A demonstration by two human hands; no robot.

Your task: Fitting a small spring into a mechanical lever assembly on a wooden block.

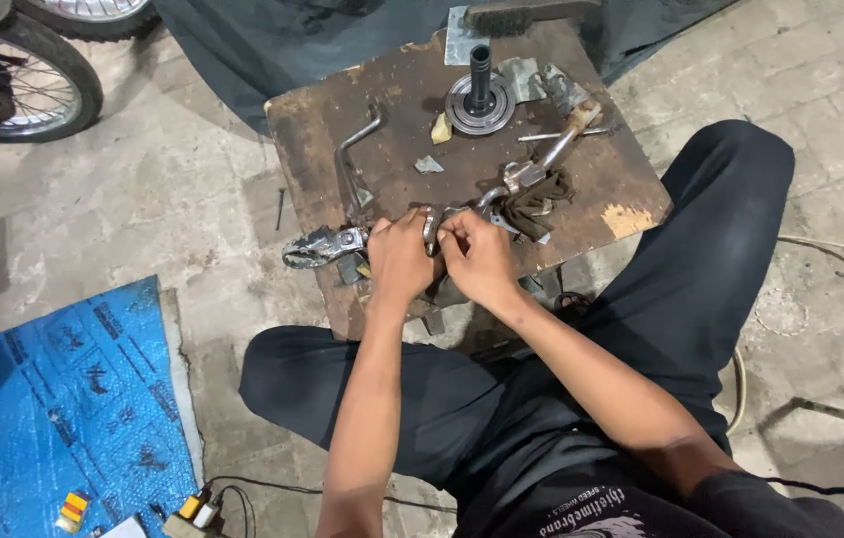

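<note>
left hand (399,257) and right hand (477,257) are pinching shut on a small curved metal part (431,227), bracing it at the near edge of the worn wooden board (382,100) | bent lever (350,164) lying left, hub with shaft (480,100) behind | open room mid-board; knees are crowding both sides

Hub w/ shaft (480,100) behind hands (442,257) on board (631,189); wheel (13,75) far left.
</note>
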